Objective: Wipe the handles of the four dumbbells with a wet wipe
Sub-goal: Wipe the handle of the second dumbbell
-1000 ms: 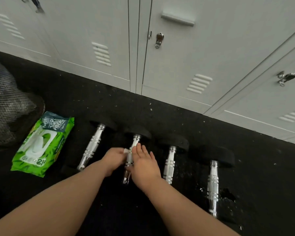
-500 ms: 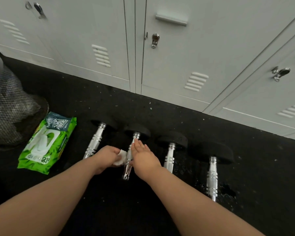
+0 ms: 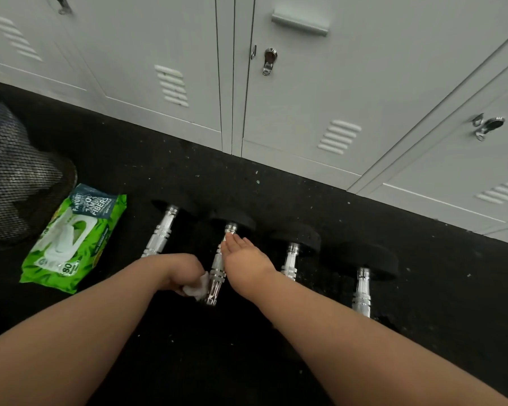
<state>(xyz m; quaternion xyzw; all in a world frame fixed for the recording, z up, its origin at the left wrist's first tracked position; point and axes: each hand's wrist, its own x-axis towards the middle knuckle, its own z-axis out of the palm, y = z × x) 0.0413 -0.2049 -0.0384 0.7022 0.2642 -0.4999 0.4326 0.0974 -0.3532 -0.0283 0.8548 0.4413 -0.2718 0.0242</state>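
Dumbbells lay in a row of four on the black floor (image 3: 276,186) before the lockers (image 3: 349,83). On the second dumbbell (image 3: 216,273) the right hand (image 3: 244,259) rested with straight fingers. The left hand (image 3: 182,272) gripped a wipe (image 3: 197,287) against its handle. A wipe pack (image 3: 71,238) lay at the left.

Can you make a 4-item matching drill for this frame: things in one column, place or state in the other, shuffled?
Things:
1. wipe pack
2. wet wipe
3. right hand
4. mesh bin

Place or state:
A. fingers straight, resting on the second dumbbell handle
B. bunched in the left hand
C. far left, behind the wipe pack
D. flat on the floor, left of the dumbbells

Pairs: 1-D, 2-B, 3-A, 4-C
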